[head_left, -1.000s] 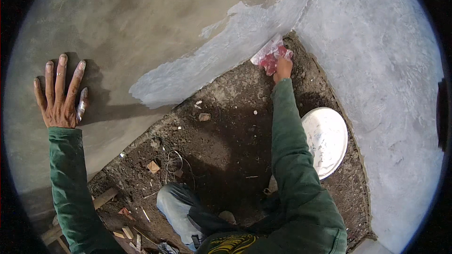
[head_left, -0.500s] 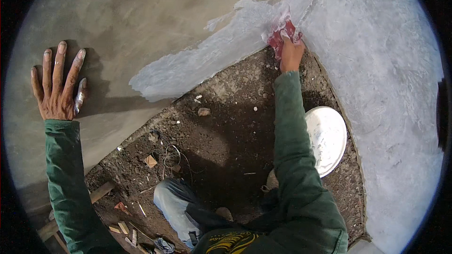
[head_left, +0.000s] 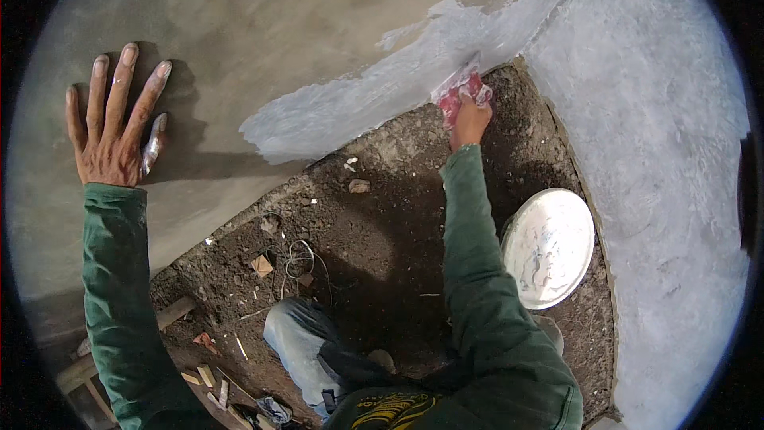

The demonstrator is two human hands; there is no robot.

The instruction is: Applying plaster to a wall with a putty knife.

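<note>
My left hand (head_left: 115, 131) lies flat on the bare grey-brown wall (head_left: 263, 24), fingers spread, with white smears on the thumb and fingertips. My right hand (head_left: 471, 119) is closed round a red putty spreader (head_left: 452, 105) thickly smeared with white paste. Its far edge presses against the wall just above the soil, inside a band of whitish wet putty (head_left: 334, 107). That band runs from the middle of the wall up to the corner. My fingers and the paste partly hide the tool's shape.
At right stands a whitish coated wall (head_left: 660, 111). A white round bucket lid (head_left: 549, 251) rests near its foot. On the dirt floor (head_left: 382, 223) lie a stone (head_left: 359, 186), a wood block (head_left: 261, 266), looped wire (head_left: 298, 259) and wood scraps (head_left: 207, 376) at lower left.
My right hand has drawn the spreader away from the corner, leftward and slightly down along the wall's bottom edge. My left hand stays flat on the wall; the view has shifted a little.
</note>
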